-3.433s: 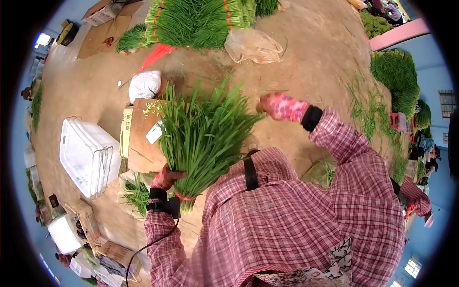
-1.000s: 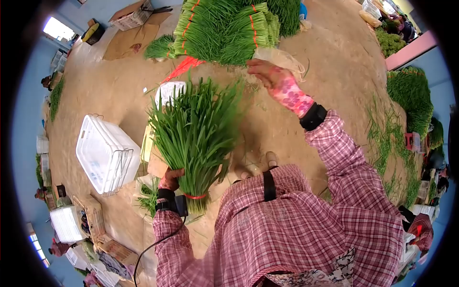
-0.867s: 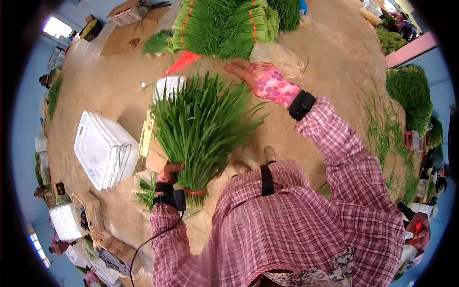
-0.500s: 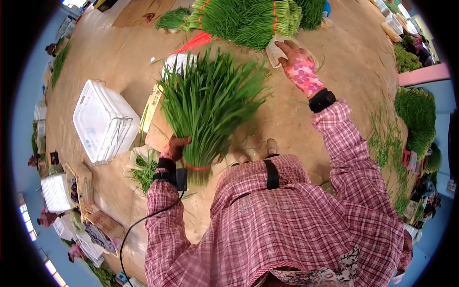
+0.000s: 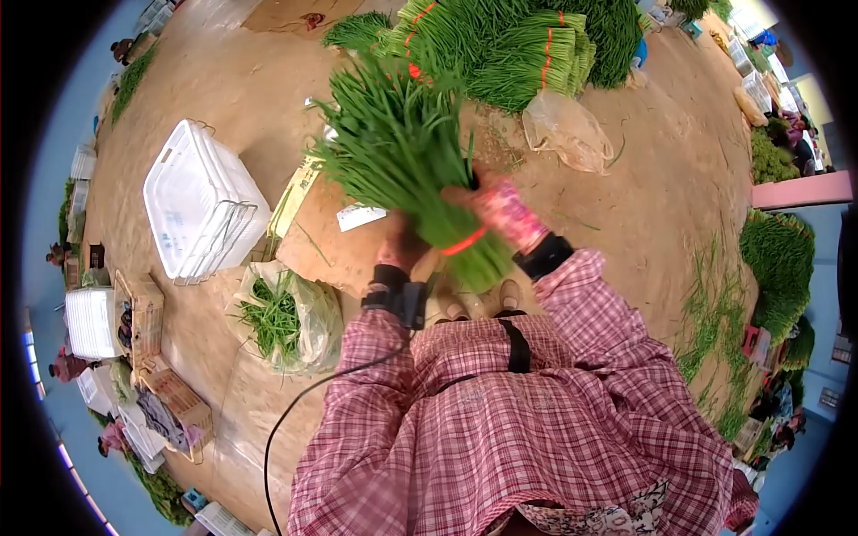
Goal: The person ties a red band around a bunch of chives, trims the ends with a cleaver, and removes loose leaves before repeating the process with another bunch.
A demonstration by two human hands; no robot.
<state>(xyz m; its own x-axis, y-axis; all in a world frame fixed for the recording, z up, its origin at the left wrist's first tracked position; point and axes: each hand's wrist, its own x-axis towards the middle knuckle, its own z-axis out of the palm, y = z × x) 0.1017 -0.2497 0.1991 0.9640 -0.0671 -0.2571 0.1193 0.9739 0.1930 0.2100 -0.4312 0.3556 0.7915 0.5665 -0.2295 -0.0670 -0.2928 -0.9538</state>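
Note:
A large bunch of green chives (image 5: pixel 398 143), bound near its cut ends by an orange-red band (image 5: pixel 466 241), is held up in front of me with its leaf tips pointing away. My left hand (image 5: pixel 405 244) is closed on the bunch from the left, its fingers partly hidden behind the stems. From the right, my right hand (image 5: pixel 483 204) wraps round the stems just above the band, slightly blurred. Beneath the bunch lies a brown board (image 5: pixel 322 241) with a white paper slip (image 5: pixel 360 216) on it.
Banded chive bundles (image 5: pixel 527 62) are piled ahead, beside a crumpled clear bag (image 5: pixel 567 134). Stacked white baskets (image 5: pixel 201 201) stand at left, near a plastic bag of loose leaves (image 5: pixel 313 308). Chive scraps (image 5: pixel 710 313) litter the floor at right. A cable (image 5: pixel 281 424) trails from my left wrist.
My right hand has come in from the clear bag and closed on the bunch. The bunch has shifted right and tilted, its banded end swinging right. My left hand moved right and up with it.

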